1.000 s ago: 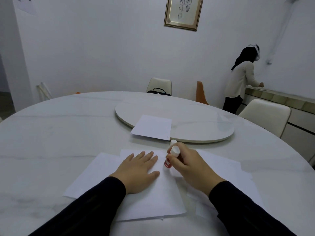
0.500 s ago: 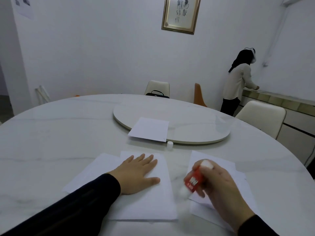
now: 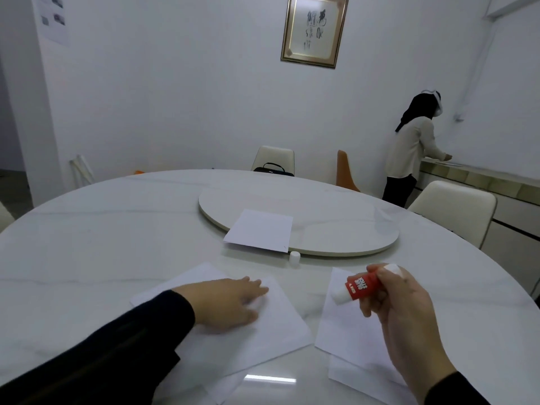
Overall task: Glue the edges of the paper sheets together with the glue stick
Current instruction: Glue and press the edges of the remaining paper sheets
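Lying beyond both hands, a white cap [image 3: 294, 255] stands on the counter [image 3: 102, 244] against the turntable [image 3: 336, 229], which carries a spare sheet [image 3: 260, 230]. The left hand [image 3: 230, 302] presses flat, fingers straight, on the left sheets [image 3: 274, 325]. The right hand [image 3: 400, 311] grips the uncapped glue stick [image 3: 358, 287] above the right sheets [image 3: 344, 325], white tip toward the left hand. A bare strip of counter separates the stacks. Its red label reads "GLUE STICK".

Bare counter [image 3: 102, 244] open on the left; ahead, blocked by raised turntable [image 3: 336, 229] carrying folded paper [image 3: 260, 230], small white cap [image 3: 294, 256] just before its rim.
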Demonstrator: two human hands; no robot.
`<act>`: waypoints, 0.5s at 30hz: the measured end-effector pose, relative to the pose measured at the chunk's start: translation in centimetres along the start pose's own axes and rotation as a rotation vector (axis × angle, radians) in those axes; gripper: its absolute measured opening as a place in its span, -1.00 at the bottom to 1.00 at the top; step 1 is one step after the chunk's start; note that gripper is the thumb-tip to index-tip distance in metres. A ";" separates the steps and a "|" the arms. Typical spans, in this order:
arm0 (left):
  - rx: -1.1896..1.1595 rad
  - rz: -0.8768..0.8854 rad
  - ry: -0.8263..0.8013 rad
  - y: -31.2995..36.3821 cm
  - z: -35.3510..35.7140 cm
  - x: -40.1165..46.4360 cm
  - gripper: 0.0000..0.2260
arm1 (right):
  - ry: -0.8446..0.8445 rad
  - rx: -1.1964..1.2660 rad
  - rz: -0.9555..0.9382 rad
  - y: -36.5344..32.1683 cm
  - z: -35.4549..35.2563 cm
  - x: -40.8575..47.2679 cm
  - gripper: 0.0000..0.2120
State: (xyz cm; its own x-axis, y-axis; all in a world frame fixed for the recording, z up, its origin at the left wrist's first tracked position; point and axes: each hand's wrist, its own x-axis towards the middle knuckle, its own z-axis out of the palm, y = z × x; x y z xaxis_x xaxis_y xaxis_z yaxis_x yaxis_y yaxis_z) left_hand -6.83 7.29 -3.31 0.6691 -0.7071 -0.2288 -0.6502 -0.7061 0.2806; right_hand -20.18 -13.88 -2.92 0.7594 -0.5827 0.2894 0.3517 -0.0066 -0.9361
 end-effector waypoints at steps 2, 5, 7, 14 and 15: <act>-0.007 -0.031 0.148 1.0 1.7 0.1 -0.47 | -0.023 -0.076 -0.017 -0.8 1.3 0.7 -0.83; 0.132 -0.007 0.110 1.7 3.6 0.6 -0.45 | -0.144 -0.227 -0.044 -0.9 4.3 1.9 -0.89; 0.161 0.045 0.022 1.1 2.9 0.8 -0.46 | -0.221 -0.367 -0.074 0.0 5.8 2.7 -0.91; 0.109 0.058 0.095 0.4 3.9 0.6 -0.45 | -0.354 -0.569 -0.069 3.7 6.8 3.8 -0.94; 0.113 0.053 0.113 0.3 4.1 0.7 -0.44 | -0.372 -0.580 -0.077 3.9 6.9 3.7 -0.95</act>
State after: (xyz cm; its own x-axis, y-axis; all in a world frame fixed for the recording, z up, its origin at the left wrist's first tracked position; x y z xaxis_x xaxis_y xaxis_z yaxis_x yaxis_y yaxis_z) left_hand -8.05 6.43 -7.22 0.6647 -0.7393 -0.1081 -0.7180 -0.6720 0.1812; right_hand -12.19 -10.45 -4.15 0.9176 -0.2466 0.3117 0.1414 -0.5305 -0.8358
